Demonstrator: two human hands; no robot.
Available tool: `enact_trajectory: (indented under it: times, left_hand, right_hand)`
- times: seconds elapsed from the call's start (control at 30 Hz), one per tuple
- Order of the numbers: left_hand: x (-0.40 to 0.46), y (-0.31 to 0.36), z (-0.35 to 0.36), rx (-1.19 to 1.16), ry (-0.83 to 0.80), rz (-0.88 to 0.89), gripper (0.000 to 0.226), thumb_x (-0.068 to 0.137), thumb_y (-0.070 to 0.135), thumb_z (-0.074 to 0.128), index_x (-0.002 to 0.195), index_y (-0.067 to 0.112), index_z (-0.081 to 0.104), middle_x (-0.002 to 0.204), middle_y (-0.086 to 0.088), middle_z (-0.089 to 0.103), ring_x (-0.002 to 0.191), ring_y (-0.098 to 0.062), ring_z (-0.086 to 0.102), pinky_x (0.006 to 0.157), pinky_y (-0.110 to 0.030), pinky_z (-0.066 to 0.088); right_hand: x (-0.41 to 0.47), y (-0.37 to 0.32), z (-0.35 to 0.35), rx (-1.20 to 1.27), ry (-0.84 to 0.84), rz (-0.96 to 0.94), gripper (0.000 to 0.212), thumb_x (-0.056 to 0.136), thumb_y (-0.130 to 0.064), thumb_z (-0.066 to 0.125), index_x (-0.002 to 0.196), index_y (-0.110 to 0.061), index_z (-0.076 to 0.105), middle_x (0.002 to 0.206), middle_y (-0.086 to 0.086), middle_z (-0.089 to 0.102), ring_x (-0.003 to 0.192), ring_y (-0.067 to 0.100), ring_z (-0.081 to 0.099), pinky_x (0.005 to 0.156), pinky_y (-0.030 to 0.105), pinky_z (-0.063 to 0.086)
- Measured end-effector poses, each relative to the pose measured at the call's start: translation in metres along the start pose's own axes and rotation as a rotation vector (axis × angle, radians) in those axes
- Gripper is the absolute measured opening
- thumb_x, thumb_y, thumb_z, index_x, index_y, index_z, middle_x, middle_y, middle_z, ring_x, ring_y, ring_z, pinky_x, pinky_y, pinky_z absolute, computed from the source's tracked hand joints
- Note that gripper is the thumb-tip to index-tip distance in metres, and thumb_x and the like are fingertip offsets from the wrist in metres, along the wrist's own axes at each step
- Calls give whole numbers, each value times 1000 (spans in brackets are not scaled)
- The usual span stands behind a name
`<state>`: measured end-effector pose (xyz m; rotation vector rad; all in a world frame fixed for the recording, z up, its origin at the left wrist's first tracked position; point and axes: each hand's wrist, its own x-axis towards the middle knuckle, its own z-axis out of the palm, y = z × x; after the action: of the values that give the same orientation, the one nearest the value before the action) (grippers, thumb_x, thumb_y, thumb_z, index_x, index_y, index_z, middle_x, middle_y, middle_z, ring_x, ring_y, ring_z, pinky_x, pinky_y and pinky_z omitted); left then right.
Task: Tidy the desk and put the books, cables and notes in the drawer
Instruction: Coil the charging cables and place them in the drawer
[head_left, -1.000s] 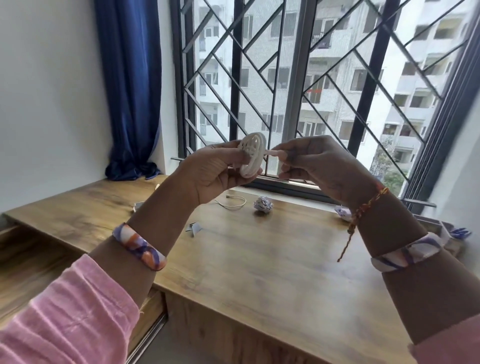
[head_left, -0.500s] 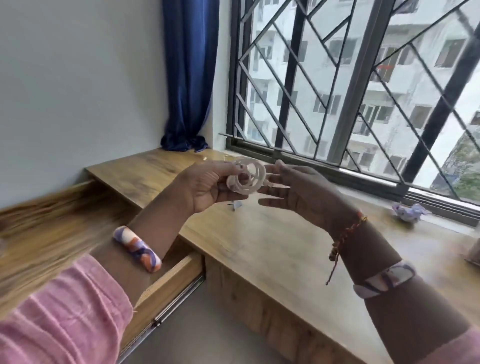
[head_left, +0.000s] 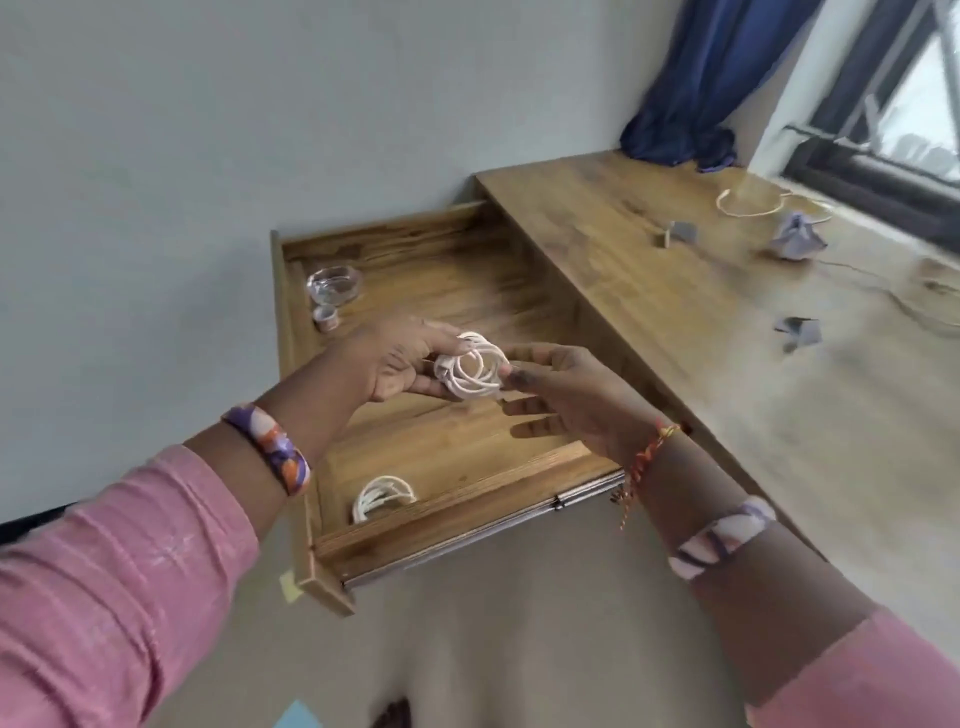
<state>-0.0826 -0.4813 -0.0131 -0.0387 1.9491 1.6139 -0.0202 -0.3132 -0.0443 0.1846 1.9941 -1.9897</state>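
Hands met above the open drawer (head_left: 447, 525): the left hand (head_left: 395, 364) gripped a coiled white cable (head_left: 470, 371), and the right hand (head_left: 566, 395) pinched the coil's edge with thumb and forefinger, its other fingers loosely spread. A second coil (head_left: 382, 499) lay in the drawer's near corner, a glass dish (head_left: 332, 285) at its far end; farther off, on the desk (head_left: 649, 270), lay paper scraps (head_left: 797, 332), a crumpled note (head_left: 795, 239) and a loose cable (head_left: 748, 200)
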Motion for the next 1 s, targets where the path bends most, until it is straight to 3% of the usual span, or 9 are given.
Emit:
enact_trajectory:
  times: [0.23,0.33,0.43,0.57,0.67,0.77,0.83,0.9,1.0]
  left_hand:
    - [29,-83,-70,200,97,-222,6,83,-2,63,83,4,63,78,-14,62,65,-20,58,58,-32,56]
    - [39,-107,-75,578,62,-205,20,79,1,68,99,4,66,92,-16,68,72,-23,63,68,-35,55]
    - [44,-118,-72,1017,-28,-150,20,79,8,69,99,5,66,94,-12,68,79,-21,65,68,-31,53]
    - [48,-120,-65,1351,-156,-62,10,84,5,57,90,7,65,87,-11,62,85,-24,62,68,-31,47]
    - [50,-113,-59,1551,-224,-26,20,87,8,55,105,7,63,107,-9,64,103,-25,61,73,-30,46]
    - [53,-110,-56,1682,-300,-15,27,88,17,57,114,11,59,111,-5,61,104,-22,58,72,-30,40]
    - [54,-107,-58,1716,-360,-56,36,83,30,66,114,13,58,93,-1,57,90,-19,55,71,-29,41]
    - [57,-101,-61,1737,-412,-80,48,77,40,71,115,13,56,87,0,52,86,-18,53,70,-29,43]
    - [63,-92,-68,1732,-450,-103,55,76,39,71,120,12,51,99,-1,54,100,-20,57,77,-31,46]
  right_hand:
    - [74,45,65,-161,-111,309,27,87,-8,61,111,-20,59,75,0,58,62,10,50,58,25,50]
    - [88,61,80,-277,-138,390,33,84,-2,63,113,-16,60,76,4,57,61,10,49,53,23,49]
    - [97,76,94,-427,-151,444,38,80,4,64,114,-13,61,78,10,57,60,13,49,55,25,49]
    - [105,89,107,-658,-144,468,34,76,0,72,106,-12,63,83,14,62,63,19,57,71,37,57]
    - [108,93,110,-727,-102,477,31,70,-2,78,95,-10,61,84,15,67,70,25,66,76,41,59]
    - [108,92,112,-781,-85,485,32,68,-7,81,90,-11,58,73,8,64,67,23,68,74,40,59]
    - [107,85,111,-793,-106,504,37,67,-10,82,94,-11,57,67,5,62,57,16,63,72,37,60]
    - [106,76,106,-811,-120,503,46,66,-12,83,104,-10,57,77,10,65,55,15,61,68,32,59]
    - [104,60,96,-824,-121,468,59,63,-13,85,115,-6,57,103,19,67,65,21,64,76,36,59]
